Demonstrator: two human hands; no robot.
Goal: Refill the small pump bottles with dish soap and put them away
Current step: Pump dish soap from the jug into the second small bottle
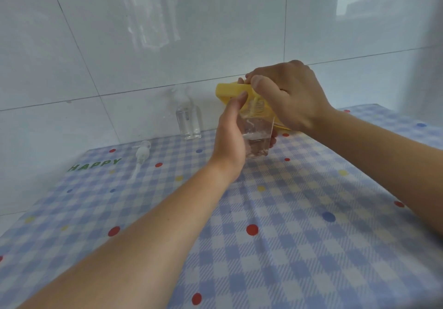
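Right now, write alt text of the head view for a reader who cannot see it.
A left hand holds a small clear bottle while the right hand grips its top, over a checked tablecloth. Behind: a yellow container; leftward, a second bottle and a loose pump.

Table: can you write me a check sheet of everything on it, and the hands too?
Surface: checked tablecloth with coloured dots and the word HAPPY.
Job's things: clear bottle in the hands, a little liquid inside; second bottle upright by the wall; pump lying loose on the cloth; yellow container behind the hands.
Clutter: nothing seen.
Hands: left hand grips the bottle's side; right hand curls over its top, hiding what it pinches.
Cables: nothing seen.
Surroundings: glossy white tiled wall behind the table.
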